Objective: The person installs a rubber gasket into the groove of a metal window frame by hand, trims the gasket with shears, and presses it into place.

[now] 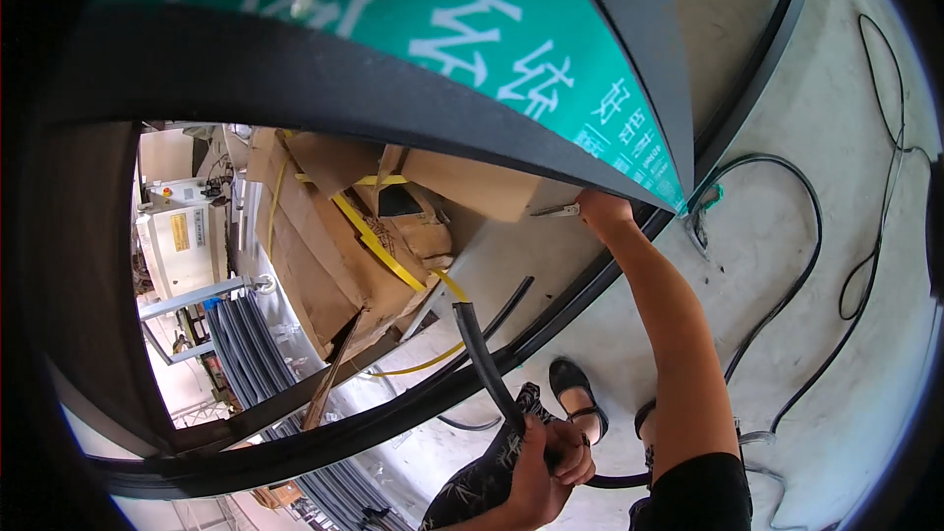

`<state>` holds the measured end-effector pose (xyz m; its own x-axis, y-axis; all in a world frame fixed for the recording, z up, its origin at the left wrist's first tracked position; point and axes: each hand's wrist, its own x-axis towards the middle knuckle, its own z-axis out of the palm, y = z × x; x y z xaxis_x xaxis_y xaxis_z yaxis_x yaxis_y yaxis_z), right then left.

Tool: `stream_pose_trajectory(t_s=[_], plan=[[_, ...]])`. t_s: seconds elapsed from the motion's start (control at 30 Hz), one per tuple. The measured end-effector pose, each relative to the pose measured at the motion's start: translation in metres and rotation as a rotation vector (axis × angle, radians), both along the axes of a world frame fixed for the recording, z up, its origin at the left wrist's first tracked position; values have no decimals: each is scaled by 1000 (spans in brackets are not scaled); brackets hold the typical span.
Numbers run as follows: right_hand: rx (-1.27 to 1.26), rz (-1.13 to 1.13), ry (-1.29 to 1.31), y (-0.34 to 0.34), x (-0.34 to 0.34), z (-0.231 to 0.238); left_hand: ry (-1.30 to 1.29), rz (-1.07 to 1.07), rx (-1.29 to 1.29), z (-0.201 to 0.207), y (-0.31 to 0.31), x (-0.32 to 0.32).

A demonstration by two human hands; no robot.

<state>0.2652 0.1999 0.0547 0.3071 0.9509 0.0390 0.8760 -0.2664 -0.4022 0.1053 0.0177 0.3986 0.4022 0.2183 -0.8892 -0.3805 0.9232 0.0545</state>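
Note:
My left hand [543,467] is closed around a black rubber strip [484,359]. One cut end of the strip stands up from the fist, and the other part runs off to the right behind it. My right arm reaches forward to the edge of a black frame [324,69]. There my right hand [607,213] is closed on a slim silver tool that looks like a utility knife [557,210], pointing left; the frame partly hides the fingers. Black edging [575,300] curves along the frame's near side, below this hand.
A green panel [393,0] with white lettering fills the top of the frame. Through the opening show cardboard boxes [324,246] with yellow strapping, a bundle of grey tubes [246,349] and a pale machine cabinet [182,236]. Black cable [816,226] lies looped on the floor at right.

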Motion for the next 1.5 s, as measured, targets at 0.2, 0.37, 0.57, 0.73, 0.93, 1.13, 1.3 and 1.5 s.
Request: stream_pose_trajectory(t_s=[0.2,0.37,0.57,0.73,0.93,1.13,1.3,1.5], plan=[[-246,127,193,-18,-10,99,160,-62,14,12,-4,13],[-501,-252,688,-156,14,245,78,-227,234,48,-43,27],[-275,-694,1680,-278,80,504,-77,-416,215,174,-86,55],[203,-600,1738,-264,107,682,-131,-582,383,302,-85,105],[417,-493,1690,-264,146,857,15,-892,1038,458,-52,145],[542,-396,1469,-283,146,975,-116,-576,1606,600,-25,177],[611,-358,1408,-291,126,1028,-74,-630,1892,679,-14,170],[473,-216,1170,-314,116,1058,-87,-743,2121,739,4,131]])
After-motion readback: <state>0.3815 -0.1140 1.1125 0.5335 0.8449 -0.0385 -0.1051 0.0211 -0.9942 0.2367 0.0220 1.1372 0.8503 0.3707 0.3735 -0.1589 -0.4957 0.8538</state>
